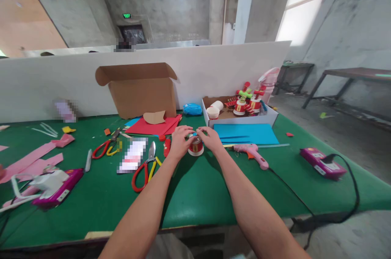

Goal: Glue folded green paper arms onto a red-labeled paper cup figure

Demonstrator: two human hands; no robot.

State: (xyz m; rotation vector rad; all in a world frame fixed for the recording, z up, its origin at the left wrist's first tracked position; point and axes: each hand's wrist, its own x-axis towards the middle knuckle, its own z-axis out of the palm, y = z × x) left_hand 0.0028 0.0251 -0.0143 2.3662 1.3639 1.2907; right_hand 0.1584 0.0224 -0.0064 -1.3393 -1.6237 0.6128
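Note:
In the head view a small red-and-white paper cup stands upside down on the green table, its wide rim at the bottom. A bit of blue paper strip shows at its top, between my fingertips. From the left, my left hand has its fingers curled in at the cup's top, pinching at the blue strip. My right hand closes in from the other side, thumb and fingertips together at the same strip. The fingers hide part of the cup's top and most of the strip.
Behind the hands lie red paper sheets and a white box with finished cup figures. Blue paper and a pink glue gun with a trailing cord are on the right. Scissors and a purple power box are left.

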